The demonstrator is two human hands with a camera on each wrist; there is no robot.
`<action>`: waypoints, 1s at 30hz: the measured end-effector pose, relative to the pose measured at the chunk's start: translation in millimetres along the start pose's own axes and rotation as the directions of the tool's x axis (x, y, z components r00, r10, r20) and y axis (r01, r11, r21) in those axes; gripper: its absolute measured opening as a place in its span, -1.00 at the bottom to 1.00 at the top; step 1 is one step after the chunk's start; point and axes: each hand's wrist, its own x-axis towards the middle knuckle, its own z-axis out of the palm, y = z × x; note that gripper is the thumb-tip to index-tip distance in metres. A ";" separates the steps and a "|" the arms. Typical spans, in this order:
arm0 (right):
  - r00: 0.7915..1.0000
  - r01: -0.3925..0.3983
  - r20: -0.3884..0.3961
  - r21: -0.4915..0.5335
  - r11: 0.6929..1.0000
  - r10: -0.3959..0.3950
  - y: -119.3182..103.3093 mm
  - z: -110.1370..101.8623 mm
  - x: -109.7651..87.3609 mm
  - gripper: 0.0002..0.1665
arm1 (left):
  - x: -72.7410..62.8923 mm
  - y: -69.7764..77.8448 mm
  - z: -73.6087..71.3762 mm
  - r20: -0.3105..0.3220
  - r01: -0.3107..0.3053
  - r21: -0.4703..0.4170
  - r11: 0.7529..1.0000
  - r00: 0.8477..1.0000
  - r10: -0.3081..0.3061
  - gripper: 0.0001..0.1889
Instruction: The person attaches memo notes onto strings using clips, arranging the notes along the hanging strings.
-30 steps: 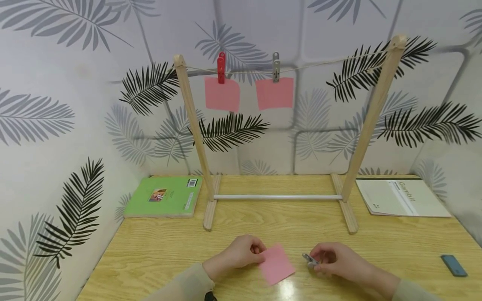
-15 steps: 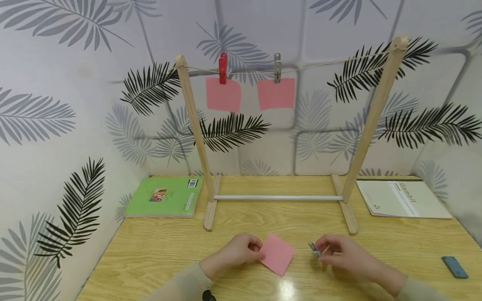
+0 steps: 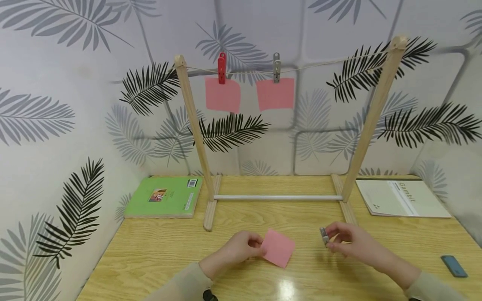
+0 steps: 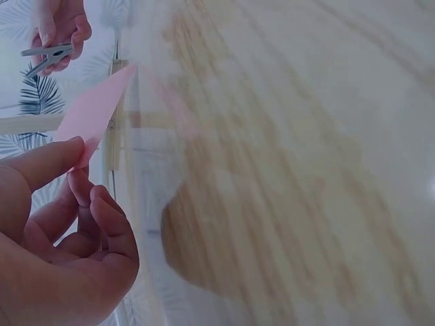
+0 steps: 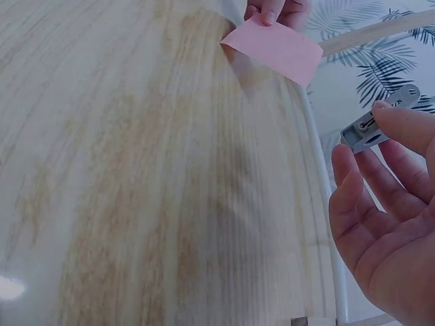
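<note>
My left hand (image 3: 241, 250) pinches a pink square of paper (image 3: 279, 248) by one corner between thumb and forefinger, a little above the table. In the left wrist view the paper (image 4: 95, 115) stands out tilted beyond the thumb. To the right, my right hand (image 3: 352, 240) grips a grey clothespin (image 3: 324, 237) in its fingertips, apart from the paper. The right wrist view shows the clothespin (image 5: 380, 119) between thumb and fingers. Behind both hands, a red clothespin (image 3: 221, 69) and another grey clothespin (image 3: 276, 68) hold two pink papers (image 3: 275, 95) on a string.
A wooden frame (image 3: 197, 138) with a white crossbar (image 3: 278, 197) carries the string (image 3: 320, 63). At the back left lies a green book (image 3: 162, 196), at the back right a pale notebook (image 3: 403, 197). A small blue-grey object (image 3: 454, 266) is near the right edge.
My right hand has lifted the grey clothespin and moved it away and to the right, turning it more upright. My left hand has turned the pink paper and raised it slightly.
</note>
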 end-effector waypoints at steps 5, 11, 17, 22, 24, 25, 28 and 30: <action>1.000 -0.020 -0.018 0.017 1.000 0.020 -2.6 -8.1 -2.5 -0.63 | 1.0 2.8 0.6 -0.008 0.004 -0.049 0.999 1.000 -0.004 -0.86; 1.000 -0.010 -0.025 0.060 0.998 0.012 -7.7 -15.9 -4.4 -0.61 | 3.5 2.0 1.2 -0.012 0.009 -0.091 0.996 1.000 -0.010 -0.85; 0.999 0.020 -0.027 0.109 0.994 -0.017 -9.4 -23.0 -5.4 -0.57 | 6.2 2.5 1.2 -0.034 0.020 -0.077 0.997 0.999 -0.023 -0.87; 1.000 0.011 -0.026 0.136 0.991 -0.007 -8.9 -29.6 -6.4 -0.50 | 9.2 3.3 -1.5 -0.061 -0.018 -0.022 1.000 0.998 0.016 -0.85; 1.000 0.013 -0.026 0.140 0.990 -0.009 -9.4 -31.4 -7.1 -0.48 | 10.0 3.6 -2.7 -0.062 -0.027 -0.019 0.999 0.998 0.026 -0.85; 0.999 0.021 -0.030 0.141 0.990 -0.017 -9.7 -32.0 -7.5 -0.49 | 9.9 3.8 -3.1 -0.061 -0.025 -0.024 0.999 0.998 0.024 -0.85; 0.998 0.050 -0.035 0.155 0.987 -0.045 -10.9 -33.6 -8.7 -0.55 | 9.4 5.3 -3.6 -0.063 -0.023 -0.028 0.999 0.998 0.022 -0.85; 0.997 0.068 -0.039 0.172 0.983 -0.062 -11.7 -34.5 -9.4 -0.62 | 9.2 6.8 -3.6 -0.071 -0.022 -0.020 1.000 0.997 0.021 -0.85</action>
